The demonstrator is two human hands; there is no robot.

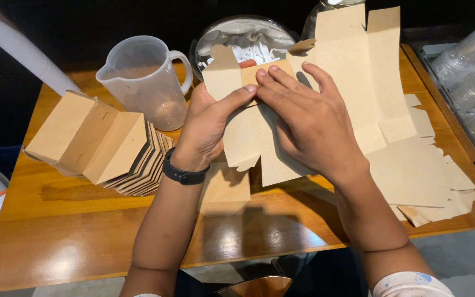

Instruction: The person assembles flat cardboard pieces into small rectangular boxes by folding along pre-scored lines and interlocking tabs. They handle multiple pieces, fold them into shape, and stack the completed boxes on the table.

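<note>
Both hands work one flat brown cardboard box blank (248, 137) held above a wooden table (72, 220). My left hand (207, 126), with a black band on its wrist, grips the blank's left part, thumb laid across the top. My right hand (309, 121) presses flat on the blank, fingers reaching the folded upper flap. Part of the blank is hidden under both hands.
A stack of folded brown boxes (100, 146) lies at the left, a clear plastic jug (144, 80) behind it. Flat blanks (408, 159) are piled at the right. A clear lidded bowl of white pieces (248, 41) stands at the back, stacked clear cups (468, 60) far right.
</note>
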